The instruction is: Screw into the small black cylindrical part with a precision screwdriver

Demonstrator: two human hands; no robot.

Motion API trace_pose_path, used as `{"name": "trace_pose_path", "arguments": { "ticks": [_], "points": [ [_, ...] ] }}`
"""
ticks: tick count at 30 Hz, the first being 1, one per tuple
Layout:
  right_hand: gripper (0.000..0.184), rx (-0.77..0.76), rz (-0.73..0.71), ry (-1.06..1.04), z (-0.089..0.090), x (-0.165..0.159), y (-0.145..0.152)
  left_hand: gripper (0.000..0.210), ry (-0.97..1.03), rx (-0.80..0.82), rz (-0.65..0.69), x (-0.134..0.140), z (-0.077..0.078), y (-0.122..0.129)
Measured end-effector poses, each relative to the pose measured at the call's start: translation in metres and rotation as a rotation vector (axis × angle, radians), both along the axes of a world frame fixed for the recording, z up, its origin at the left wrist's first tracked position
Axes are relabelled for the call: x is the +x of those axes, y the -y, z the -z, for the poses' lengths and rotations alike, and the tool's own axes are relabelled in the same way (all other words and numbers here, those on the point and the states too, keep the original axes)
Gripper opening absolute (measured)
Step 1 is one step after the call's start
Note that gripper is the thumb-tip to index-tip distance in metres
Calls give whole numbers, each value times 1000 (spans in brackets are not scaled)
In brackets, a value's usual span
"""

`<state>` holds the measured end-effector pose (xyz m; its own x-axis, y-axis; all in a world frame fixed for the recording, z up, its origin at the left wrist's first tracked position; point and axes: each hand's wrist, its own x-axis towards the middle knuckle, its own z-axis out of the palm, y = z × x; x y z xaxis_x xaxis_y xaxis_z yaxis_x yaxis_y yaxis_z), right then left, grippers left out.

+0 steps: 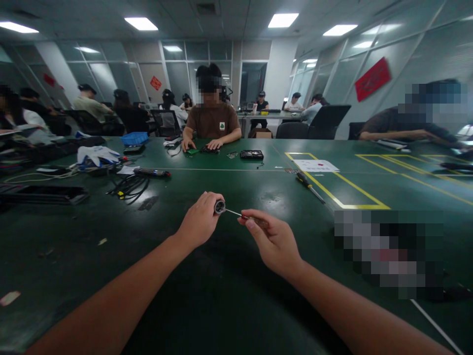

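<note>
My left hand (201, 219) is closed around a small dark cylindrical part (219, 206), whose round open end faces right and shows some inner detail. Most of that part is hidden by my fingers. In my right hand (275, 239) is a screwdriver (254, 220) with a reddish see-through handle and a thin metal shaft. The shaft points left, and its tip is at the open end of the cylindrical part; how deep it reaches I cannot tell. Both hands are above the green table (221, 276).
A yellow-and-black screwdriver (305, 180) lies right of centre beside a white paper (316, 165). Black cables (129, 187), another tool (152, 172), white gloves (98, 156) and a blue basket (134, 138) are at left. A person (211, 121) works across the table.
</note>
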<state>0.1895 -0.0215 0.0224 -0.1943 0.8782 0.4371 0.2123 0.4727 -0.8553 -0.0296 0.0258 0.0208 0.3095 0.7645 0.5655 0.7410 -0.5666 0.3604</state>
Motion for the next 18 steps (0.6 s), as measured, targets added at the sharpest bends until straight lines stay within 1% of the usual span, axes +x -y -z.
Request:
{"name": "trace_pose_path", "arguments": {
  "ticks": [2,4,7,8,9,10,12,15,18],
  "points": [
    [28,-24,4,-34,2,-2,-1,19,-5,1,-10,1,-1,0],
    [29,-113,-4,-188,2,-3,-6,18,-20,3,-16,1,-2,1],
    [33,-339,-78,-487,-2,-1,-18,19,-39,11,-7,1,-2,1],
    [34,-428,-124,-540,-4,1,-22,20,-37,14,-7,1,-2,0],
    [36,-483,-156,-571,-6,4,-26,20,-30,19,-10,0,-2,0],
    [37,-484,-146,-596,-7,6,-28,20,-25,24,-16,0,-2,0],
    [33,-424,-125,-591,-9,9,-29,19,-18,28,-27,-1,-1,-1],
    [30,-319,-105,-535,-8,8,-24,18,-20,27,-24,-1,1,-2],
    [30,-255,-100,-481,-6,5,-19,18,-16,19,-18,-1,1,-1]
  ]
}}
